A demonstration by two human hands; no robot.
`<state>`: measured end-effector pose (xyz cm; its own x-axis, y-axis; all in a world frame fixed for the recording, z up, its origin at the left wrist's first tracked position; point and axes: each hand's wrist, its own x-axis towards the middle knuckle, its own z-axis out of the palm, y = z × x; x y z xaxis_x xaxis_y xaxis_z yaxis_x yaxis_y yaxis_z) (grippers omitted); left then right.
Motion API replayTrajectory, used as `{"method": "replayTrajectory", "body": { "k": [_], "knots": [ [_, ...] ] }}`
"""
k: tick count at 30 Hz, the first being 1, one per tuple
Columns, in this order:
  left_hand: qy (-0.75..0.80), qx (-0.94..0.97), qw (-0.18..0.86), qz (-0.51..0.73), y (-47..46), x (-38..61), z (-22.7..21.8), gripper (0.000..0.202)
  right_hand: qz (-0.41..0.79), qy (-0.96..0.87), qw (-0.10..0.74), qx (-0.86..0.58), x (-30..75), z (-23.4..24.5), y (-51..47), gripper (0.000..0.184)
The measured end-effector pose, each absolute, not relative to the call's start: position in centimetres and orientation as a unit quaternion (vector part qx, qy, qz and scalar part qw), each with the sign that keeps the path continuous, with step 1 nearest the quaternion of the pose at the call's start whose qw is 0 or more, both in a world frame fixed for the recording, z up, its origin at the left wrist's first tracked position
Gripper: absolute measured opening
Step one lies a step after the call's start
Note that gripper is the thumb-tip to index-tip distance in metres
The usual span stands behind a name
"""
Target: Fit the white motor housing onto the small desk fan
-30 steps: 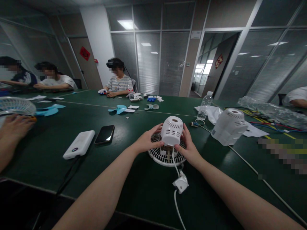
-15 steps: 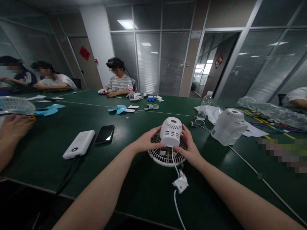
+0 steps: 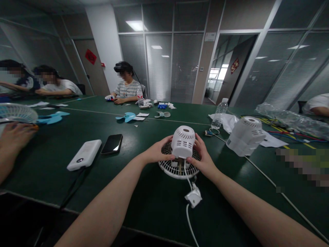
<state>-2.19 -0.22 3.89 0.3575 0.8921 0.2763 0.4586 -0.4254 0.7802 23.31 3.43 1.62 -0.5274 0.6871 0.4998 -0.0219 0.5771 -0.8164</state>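
Observation:
A small white fan lies grille-down on the green table (image 3: 154, 206), its round grille (image 3: 177, 169) flat and its white motor housing (image 3: 183, 141) pointing up. My left hand (image 3: 156, 152) wraps the housing's left side with fingers curled. My right hand (image 3: 202, 156) grips its right side, thumb at the lower edge. A white cord runs from under the housing toward me to a small white switch box (image 3: 194, 198).
A second white fan housing (image 3: 245, 135) lies to the right beside a water bottle (image 3: 219, 113) and coloured cables. A white power bank (image 3: 84, 155) and black phone (image 3: 112, 144) lie left. Another person's hand (image 3: 14, 137) rests at far left; several people sit across the table.
The housing and both hands shifted very slightly down and left a second ago; since then nothing has visibly moved.

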Motion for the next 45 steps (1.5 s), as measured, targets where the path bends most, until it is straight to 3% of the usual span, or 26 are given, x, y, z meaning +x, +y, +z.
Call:
{"method": "replayTrajectory", "body": {
  "k": [18, 29, 45],
  "knots": [
    [0.452, 0.762, 0.311, 0.344, -0.2, -2.3, 3.8, 0.097, 0.389, -0.784, 0.421, -0.239, 23.0, 2.0, 2.8, 0.092],
    [0.442, 0.759, 0.327, 0.349, -0.2, -2.2, 3.8, 0.088, 0.357, -0.763, 0.478, -0.249, 23.0, 1.7, 2.8, 0.083],
    [0.445, 0.756, 0.32, 0.358, -0.4, -1.9, 4.0, 0.081, 0.342, -0.784, 0.458, -0.242, 23.0, 2.0, 2.4, 0.083]
  ]
}}
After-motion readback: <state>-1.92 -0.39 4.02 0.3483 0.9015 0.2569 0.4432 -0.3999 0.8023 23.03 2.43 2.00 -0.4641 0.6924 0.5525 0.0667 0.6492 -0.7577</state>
